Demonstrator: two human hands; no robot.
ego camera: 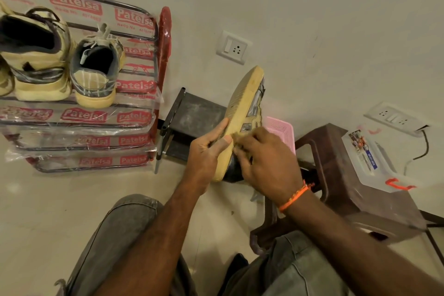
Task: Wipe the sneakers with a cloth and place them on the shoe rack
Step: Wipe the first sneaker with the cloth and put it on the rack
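I hold a grey sneaker with a yellowed sole (pixel 242 103) on its side, toe pointing up and away, sole turned left. My left hand (pixel 206 151) grips its heel end from the sole side. My right hand (pixel 266 163) presses against the sneaker's upper, fingers bunched on a small brownish cloth (pixel 236 140) that is mostly hidden. The shoe rack (pixel 153 38), still wrapped in printed plastic, stands at the left. On its top shelf sit a grey sneaker (pixel 96 69) and a larger cream sneaker (pixel 36 55), heels toward me.
A dark metal stand (pixel 194 113) sits behind the held sneaker, with a pink plastic basket (pixel 281 127) beside it. A brown plastic stool (pixel 336 175) at the right carries a clear lidded box (pixel 370 158). Wall sockets (pixel 233 47) are behind. My knees fill the bottom.
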